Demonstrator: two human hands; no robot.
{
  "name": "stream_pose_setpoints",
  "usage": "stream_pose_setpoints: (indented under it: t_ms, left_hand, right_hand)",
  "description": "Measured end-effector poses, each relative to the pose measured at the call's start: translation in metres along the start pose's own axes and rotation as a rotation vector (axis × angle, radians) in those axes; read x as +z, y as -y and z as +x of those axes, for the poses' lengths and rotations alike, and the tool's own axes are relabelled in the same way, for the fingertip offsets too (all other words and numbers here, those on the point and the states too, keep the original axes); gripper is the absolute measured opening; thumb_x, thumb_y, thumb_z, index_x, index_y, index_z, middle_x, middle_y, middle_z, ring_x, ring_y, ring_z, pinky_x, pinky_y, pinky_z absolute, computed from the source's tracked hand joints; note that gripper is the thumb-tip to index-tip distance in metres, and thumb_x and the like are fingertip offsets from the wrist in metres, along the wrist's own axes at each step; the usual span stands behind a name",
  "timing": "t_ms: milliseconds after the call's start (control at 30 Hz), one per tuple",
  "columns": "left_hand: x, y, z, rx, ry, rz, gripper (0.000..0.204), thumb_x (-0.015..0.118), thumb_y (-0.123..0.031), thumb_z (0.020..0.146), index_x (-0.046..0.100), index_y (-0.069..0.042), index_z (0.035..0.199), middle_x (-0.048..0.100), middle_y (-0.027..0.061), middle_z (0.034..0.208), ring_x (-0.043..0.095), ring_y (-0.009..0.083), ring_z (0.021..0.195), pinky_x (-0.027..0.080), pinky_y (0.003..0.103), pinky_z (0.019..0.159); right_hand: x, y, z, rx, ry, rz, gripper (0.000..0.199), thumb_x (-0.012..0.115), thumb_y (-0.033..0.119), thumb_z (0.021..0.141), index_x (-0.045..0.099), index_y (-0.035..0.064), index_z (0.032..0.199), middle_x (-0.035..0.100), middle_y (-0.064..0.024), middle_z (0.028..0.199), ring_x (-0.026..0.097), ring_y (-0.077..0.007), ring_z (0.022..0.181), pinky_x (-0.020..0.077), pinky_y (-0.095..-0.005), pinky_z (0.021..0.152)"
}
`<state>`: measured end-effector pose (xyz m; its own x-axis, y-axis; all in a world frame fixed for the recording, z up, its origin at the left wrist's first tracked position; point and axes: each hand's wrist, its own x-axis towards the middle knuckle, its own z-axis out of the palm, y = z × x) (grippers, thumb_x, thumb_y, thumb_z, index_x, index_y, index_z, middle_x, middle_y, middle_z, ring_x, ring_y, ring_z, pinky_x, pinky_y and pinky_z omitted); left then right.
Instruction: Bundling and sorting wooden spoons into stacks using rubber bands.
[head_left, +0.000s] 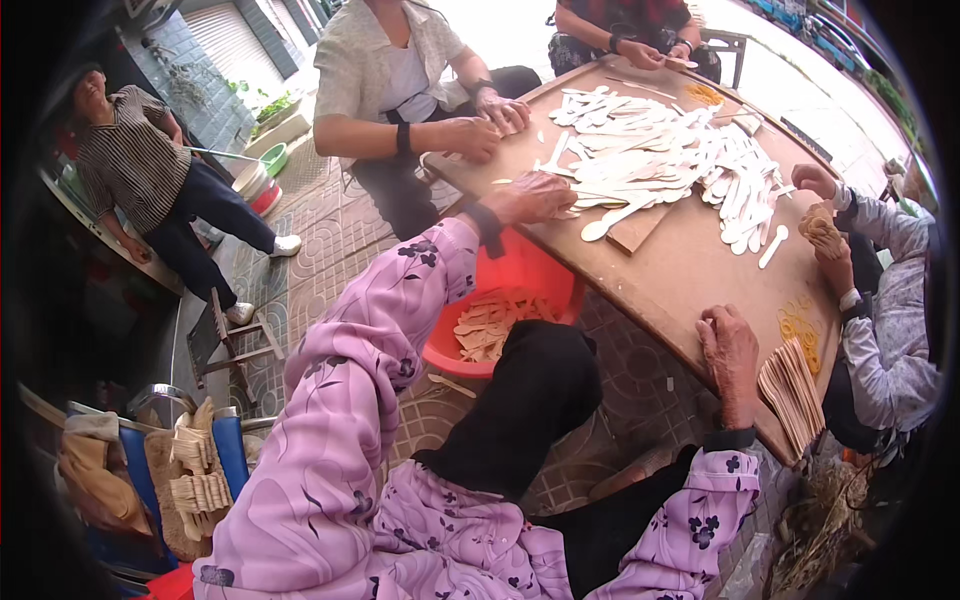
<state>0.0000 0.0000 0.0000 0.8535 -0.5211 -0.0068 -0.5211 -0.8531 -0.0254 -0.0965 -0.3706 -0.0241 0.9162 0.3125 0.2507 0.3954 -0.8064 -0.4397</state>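
A broad pile of pale wooden spoons (650, 150) covers the far part of the brown tabletop (670, 290). At the pile's near left edge is my left hand (540, 198), its fingers closed at the end of a wooden spoon; the fingertips are partly hidden. One spoon (598, 228) lies just beside them, bowl toward me. My right hand (730, 355) rests on the table's near edge, fingers loosely bent and a little apart, with nothing seen in it. Beside it is a neat row of stacked wooden sticks or spoons (792, 395) at the table corner.
Yellow rubber bands (798, 330) lie by the right edge, more (704, 94) at the back. A red basin (440, 345) with wooden pieces stands under the near edge. Several people sit around the table; one person (165, 170) stands left. Bundles (200, 470) sit at lower left.
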Motion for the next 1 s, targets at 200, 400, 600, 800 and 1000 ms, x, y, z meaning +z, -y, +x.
stream_pose_setpoints:
  t_ms: [200,400,600,800,1000]
  left_hand:
    - [0.004,0.009,0.001,0.043,-0.042,-0.081,0.032,0.054,-0.035,0.089,0.050,-0.004,0.080,0.056,0.0134,0.080,0.057,0.0324,0.082,0.043,0.042,0.071]
    - [-0.002,0.001,0.002,0.005,0.037,-0.090,0.034,0.051,-0.037,0.091,0.050,-0.003,0.083,0.056,0.0153,0.078,0.056,0.0330,0.080,0.043,0.043,0.071]
    - [0.008,0.014,-0.009,0.044,-0.135,-0.149,0.028,0.047,-0.028,0.093,0.051,-0.002,0.084,0.055,0.0183,0.077,0.056,0.0358,0.081,0.043,0.045,0.072]
    - [-0.016,0.023,-0.036,0.099,-0.422,-0.042,0.012,0.046,-0.010,0.087,0.050,0.000,0.082,0.054,0.0196,0.077,0.056,0.0376,0.076,0.042,0.047,0.069]
    - [-0.033,0.016,-0.072,-0.112,-0.052,-0.021,0.011,0.050,-0.010,0.082,0.052,0.000,0.085,0.056,0.0188,0.083,0.057,0.0348,0.086,0.043,0.044,0.072]
  right_hand:
    - [0.000,-0.003,0.001,-0.008,-0.028,-0.017,0.012,0.064,0.015,0.081,0.063,0.0057,0.088,0.059,-0.0122,0.087,0.060,-0.0332,0.081,0.0474,-0.0413,0.070]
    - [0.002,-0.005,0.000,-0.003,-0.005,-0.032,0.011,0.064,0.016,0.082,0.063,0.0059,0.087,0.059,-0.0123,0.087,0.060,-0.0331,0.082,0.0478,-0.0415,0.070]
    - [0.002,-0.001,-0.001,0.002,-0.002,-0.005,0.011,0.064,0.016,0.082,0.063,0.0059,0.087,0.059,-0.0124,0.087,0.060,-0.0331,0.082,0.0479,-0.0412,0.071]
    - [0.000,-0.005,-0.003,0.005,-0.003,-0.007,0.011,0.064,0.016,0.082,0.063,0.0055,0.087,0.059,-0.0129,0.087,0.060,-0.0335,0.082,0.0474,-0.0417,0.071]
    - [0.001,-0.005,-0.001,0.003,-0.001,-0.008,0.012,0.063,0.016,0.082,0.063,0.0054,0.088,0.059,-0.0130,0.087,0.059,-0.0338,0.082,0.0470,-0.0420,0.071]
